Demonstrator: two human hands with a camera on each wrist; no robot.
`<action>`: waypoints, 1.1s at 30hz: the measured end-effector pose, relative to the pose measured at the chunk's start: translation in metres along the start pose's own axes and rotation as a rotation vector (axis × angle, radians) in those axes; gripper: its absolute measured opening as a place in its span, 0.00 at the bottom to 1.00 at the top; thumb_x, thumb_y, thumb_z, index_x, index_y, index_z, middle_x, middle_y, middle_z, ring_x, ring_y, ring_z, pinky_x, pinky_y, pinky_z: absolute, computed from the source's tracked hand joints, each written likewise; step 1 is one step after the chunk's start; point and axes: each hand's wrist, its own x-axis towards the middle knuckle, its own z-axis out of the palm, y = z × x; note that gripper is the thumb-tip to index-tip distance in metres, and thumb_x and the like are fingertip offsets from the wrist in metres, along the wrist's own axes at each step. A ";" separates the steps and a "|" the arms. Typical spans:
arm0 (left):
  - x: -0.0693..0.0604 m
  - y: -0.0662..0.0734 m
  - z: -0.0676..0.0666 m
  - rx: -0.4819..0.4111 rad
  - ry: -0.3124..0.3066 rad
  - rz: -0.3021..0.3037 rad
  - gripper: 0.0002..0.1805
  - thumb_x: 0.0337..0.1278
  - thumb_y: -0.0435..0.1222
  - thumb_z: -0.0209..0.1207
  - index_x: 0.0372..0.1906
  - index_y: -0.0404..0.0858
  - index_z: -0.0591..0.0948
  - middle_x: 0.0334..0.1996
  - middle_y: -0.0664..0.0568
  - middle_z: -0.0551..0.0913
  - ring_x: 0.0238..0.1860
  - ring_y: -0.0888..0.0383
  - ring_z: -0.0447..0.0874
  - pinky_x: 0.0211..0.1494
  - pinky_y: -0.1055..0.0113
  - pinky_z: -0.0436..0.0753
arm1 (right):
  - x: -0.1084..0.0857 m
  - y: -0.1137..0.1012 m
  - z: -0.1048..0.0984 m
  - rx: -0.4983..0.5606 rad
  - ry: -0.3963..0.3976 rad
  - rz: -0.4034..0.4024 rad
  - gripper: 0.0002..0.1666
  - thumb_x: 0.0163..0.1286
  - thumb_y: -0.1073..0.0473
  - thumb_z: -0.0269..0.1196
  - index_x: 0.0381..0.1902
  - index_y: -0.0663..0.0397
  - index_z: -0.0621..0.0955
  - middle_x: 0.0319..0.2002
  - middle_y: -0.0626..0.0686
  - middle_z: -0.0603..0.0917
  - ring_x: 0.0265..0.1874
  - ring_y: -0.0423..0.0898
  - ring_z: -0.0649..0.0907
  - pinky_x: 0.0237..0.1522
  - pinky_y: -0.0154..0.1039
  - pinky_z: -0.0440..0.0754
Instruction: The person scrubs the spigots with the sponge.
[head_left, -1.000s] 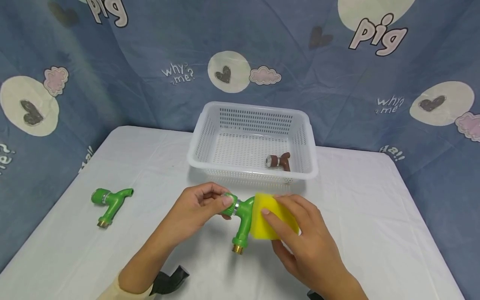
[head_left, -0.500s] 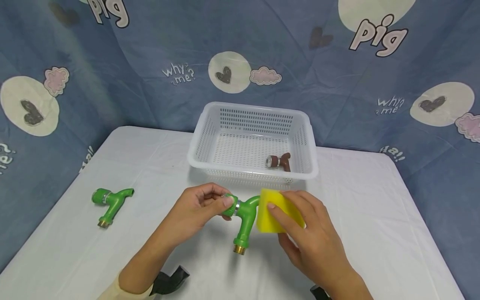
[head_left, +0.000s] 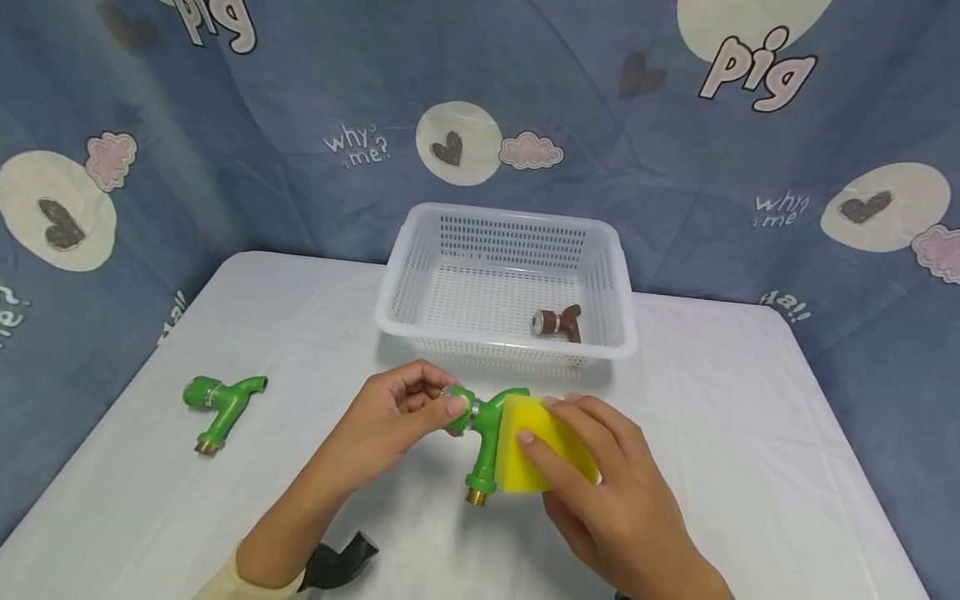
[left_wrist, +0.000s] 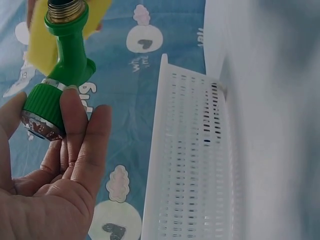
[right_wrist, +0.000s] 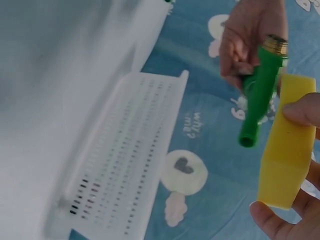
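Nearer to the left hand [head_left: 405,417] and closer to the wearer than half a second ago, a yellow sponge [head_left: 536,454] has moved along a green faucet [head_left: 489,446]. That faucet is held up over the white table [head_left: 697,367], between the two hands. Left thumb and fingers pinch its ribbed green knob [head_left: 460,410]; a silver collar [head_left: 474,414] is just beyond that pinch, then the stem, with a brass threaded end [head_left: 476,497] hanging toward the wearer and the spout reaching toward the right hand [head_left: 615,475]. Right fingers and thumb grasp the sponge, whose near edge overlaps the stem; how hard it presses, or whether it fully touches, cannot be told. By its look, the faucet should be rigid, fairly light and a little slick on its glossy body, so the ribbed knob seems the surest hold, though the body may swing or twist from that one end. The sponge looks soft, light and easy to squeeze, best taken by its far side, away from the faucet. Half a second ago it was up at the spout's tip and left the stem uncovered; now the tip shows past its upper edge, while the left hand's pinch has barely shifted. Beyond both hands, a white basket [head_left: 495,337] holds a brown faucet [head_left: 558,322], and another green faucet [head_left: 225,408] lies to the left of the left hand, unmoved.
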 end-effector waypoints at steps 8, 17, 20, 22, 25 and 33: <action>-0.001 0.002 0.001 0.006 0.004 -0.001 0.14 0.70 0.42 0.67 0.50 0.37 0.83 0.39 0.44 0.89 0.41 0.45 0.88 0.55 0.58 0.86 | -0.004 0.010 0.006 -0.020 -0.056 0.045 0.23 0.82 0.55 0.48 0.62 0.52 0.84 0.61 0.65 0.80 0.58 0.67 0.77 0.68 0.49 0.71; -0.001 0.003 0.000 -0.016 -0.007 0.003 0.13 0.73 0.41 0.64 0.48 0.34 0.83 0.40 0.44 0.89 0.38 0.43 0.89 0.51 0.55 0.88 | -0.013 0.025 0.002 -0.051 -0.082 0.134 0.36 0.54 0.69 0.69 0.64 0.51 0.83 0.63 0.66 0.78 0.61 0.68 0.75 0.75 0.42 0.62; -0.002 0.003 0.000 -0.025 -0.008 0.006 0.13 0.73 0.41 0.64 0.48 0.34 0.83 0.40 0.43 0.89 0.38 0.43 0.89 0.50 0.54 0.89 | -0.014 0.026 -0.001 -0.057 -0.078 0.157 0.40 0.50 0.69 0.73 0.65 0.52 0.82 0.64 0.67 0.77 0.62 0.69 0.74 0.76 0.39 0.61; -0.002 0.003 0.000 -0.024 -0.009 0.011 0.13 0.73 0.41 0.64 0.48 0.34 0.83 0.41 0.43 0.89 0.38 0.43 0.89 0.50 0.54 0.89 | -0.014 0.024 -0.001 -0.046 -0.067 0.157 0.31 0.60 0.65 0.68 0.64 0.53 0.82 0.64 0.67 0.77 0.62 0.69 0.74 0.76 0.37 0.61; -0.002 0.004 0.000 -0.021 -0.009 0.017 0.13 0.73 0.41 0.64 0.48 0.34 0.83 0.41 0.44 0.89 0.38 0.43 0.89 0.51 0.54 0.88 | -0.010 0.017 0.001 -0.016 -0.037 0.105 0.23 0.74 0.58 0.56 0.63 0.54 0.83 0.63 0.67 0.78 0.60 0.68 0.75 0.76 0.38 0.64; -0.003 0.005 0.001 0.001 -0.002 -0.004 0.14 0.72 0.43 0.66 0.48 0.35 0.83 0.41 0.44 0.89 0.38 0.43 0.90 0.50 0.54 0.88 | -0.005 0.010 0.008 -0.014 -0.012 0.022 0.21 0.80 0.57 0.50 0.59 0.54 0.85 0.59 0.65 0.81 0.57 0.67 0.78 0.73 0.45 0.68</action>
